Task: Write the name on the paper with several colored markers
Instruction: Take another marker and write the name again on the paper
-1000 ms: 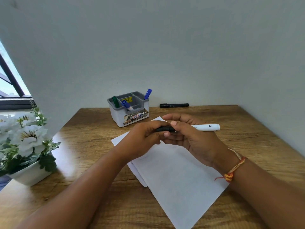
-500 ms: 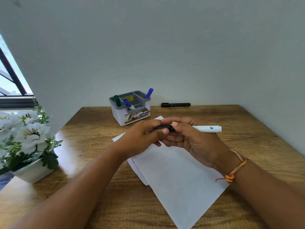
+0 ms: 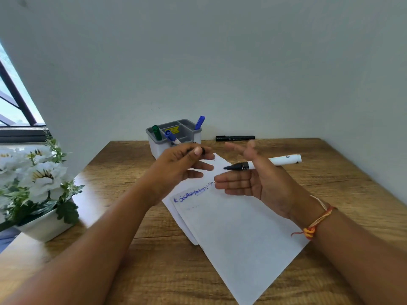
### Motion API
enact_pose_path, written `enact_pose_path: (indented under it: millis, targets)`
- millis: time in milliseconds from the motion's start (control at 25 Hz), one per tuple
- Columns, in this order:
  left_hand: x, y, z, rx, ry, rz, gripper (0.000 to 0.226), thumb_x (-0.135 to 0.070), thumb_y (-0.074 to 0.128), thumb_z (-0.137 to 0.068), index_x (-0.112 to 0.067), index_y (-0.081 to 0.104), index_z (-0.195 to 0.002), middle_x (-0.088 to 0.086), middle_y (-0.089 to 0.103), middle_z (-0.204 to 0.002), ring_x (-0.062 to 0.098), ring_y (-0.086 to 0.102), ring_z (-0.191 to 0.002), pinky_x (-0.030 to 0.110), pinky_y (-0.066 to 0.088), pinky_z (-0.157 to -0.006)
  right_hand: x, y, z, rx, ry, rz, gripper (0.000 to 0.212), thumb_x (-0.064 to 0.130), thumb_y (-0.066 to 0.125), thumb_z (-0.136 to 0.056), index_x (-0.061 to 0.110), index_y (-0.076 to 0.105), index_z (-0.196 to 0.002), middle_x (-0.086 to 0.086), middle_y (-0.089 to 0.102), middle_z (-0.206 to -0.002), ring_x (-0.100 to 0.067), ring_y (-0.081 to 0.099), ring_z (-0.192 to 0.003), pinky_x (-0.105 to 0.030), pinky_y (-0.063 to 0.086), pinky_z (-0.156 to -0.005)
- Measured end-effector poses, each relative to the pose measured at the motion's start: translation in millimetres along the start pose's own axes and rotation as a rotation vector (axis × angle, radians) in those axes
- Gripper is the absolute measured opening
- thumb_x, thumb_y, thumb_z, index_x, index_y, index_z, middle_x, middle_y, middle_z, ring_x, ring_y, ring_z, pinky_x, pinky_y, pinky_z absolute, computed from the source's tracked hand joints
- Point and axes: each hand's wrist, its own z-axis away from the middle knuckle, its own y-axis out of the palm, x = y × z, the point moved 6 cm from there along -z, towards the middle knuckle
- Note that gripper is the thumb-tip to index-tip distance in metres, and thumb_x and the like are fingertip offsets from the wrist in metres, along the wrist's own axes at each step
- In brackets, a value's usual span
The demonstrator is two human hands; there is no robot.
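Observation:
White paper [image 3: 242, 234] lies angled on the wooden desk [image 3: 330, 172], with a name in blue ink [image 3: 189, 195] near its top left and smaller writing beside it. Above the sheet, my right hand [image 3: 257, 183] holds a white marker [image 3: 284, 160] in the crook of the thumb, fingers spread. The marker's bare black tip points left. My left hand [image 3: 180, 168] hovers to the left of that tip and pinches the black cap [image 3: 203, 150] between thumb and fingers.
A grey holder [image 3: 154, 146] at the back carries a green marker [image 3: 156, 132], a blue marker [image 3: 170, 136] and a blue pen [image 3: 200, 122]. A black marker [image 3: 234, 138] lies by the wall. White flowers in a pot [image 3: 37, 186] stand at the left edge.
My hands have drawn apart: the black cap has come off the white marker and stays in my left hand. The blue writing on the paper is now uncovered.

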Motion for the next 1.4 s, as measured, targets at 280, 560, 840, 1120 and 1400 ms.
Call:
enact_pose_path:
  millis: [280, 560, 840, 1120, 1400]
  targets:
    - [13.7, -28.6, -2.7, -0.207, -0.088, -0.217, 0.015, -0.01, 0.055, -0.096, -0.014, 0.067, -0.104, 0.012, 0.071, -0.091, 0.013, 0.064, -0.073, 0.03, 0.054, -0.071, 4.0, -17.9, 0.0, -0.207, -0.108, 0.202, 0.028, 0.038, 0.049, -0.105, 0.02, 0.07, -0.108, -0.008, 0.073, -0.069, -0.021, 0.066, -0.066, -0.033, 0.056, -0.065]
    - [21.9, -29.3, -8.6, 0.024, -0.095, -0.899, 0.019, -0.035, 0.06, -0.094, -0.026, 0.072, -0.105, -0.012, 0.069, -0.098, 0.002, 0.06, -0.083, 0.024, 0.052, -0.079, 8.2, -40.8, 3.4, -0.44, -0.155, -0.013, 0.019, 0.023, 0.071, -0.094, 0.005, 0.076, -0.095, -0.006, 0.071, -0.069, -0.015, 0.064, -0.062, -0.024, 0.056, -0.059]
    - [33.6, -26.3, -3.7, 0.228, -0.285, -0.819, 0.017, -0.042, 0.065, -0.089, -0.029, 0.075, -0.094, -0.017, 0.072, -0.092, 0.007, 0.066, -0.089, 0.031, 0.054, -0.088, -10.1, 12.3, 5.6, -0.095, -0.134, 0.504, 0.014, 0.029, 0.067, -0.097, 0.02, 0.076, -0.101, -0.001, 0.08, -0.087, -0.009, 0.076, -0.083, -0.02, 0.062, -0.074]
    - [35.8, -31.3, -0.8, 0.243, -0.339, -0.706, 0.01, -0.031, 0.07, -0.088, -0.028, 0.076, -0.094, -0.021, 0.072, -0.091, 0.005, 0.063, -0.092, 0.02, 0.048, -0.081, -15.8, 14.4, -1.9, -0.01, -0.206, 0.788, 0.016, 0.039, 0.063, -0.097, 0.032, 0.075, -0.104, 0.011, 0.079, -0.091, 0.0, 0.072, -0.089, -0.021, 0.06, -0.081]
    - [35.1, -31.3, 1.7, 0.305, -0.348, -0.739, 0.014, -0.029, 0.072, -0.086, -0.031, 0.075, -0.1, -0.018, 0.069, -0.104, 0.008, 0.06, -0.102, 0.024, 0.048, -0.091, -12.5, 29.7, -0.4, -0.076, -0.236, 0.644, 0.01, 0.031, 0.073, -0.091, 0.036, 0.074, -0.099, 0.008, 0.079, -0.099, -0.012, 0.076, -0.093, -0.042, 0.063, -0.085]
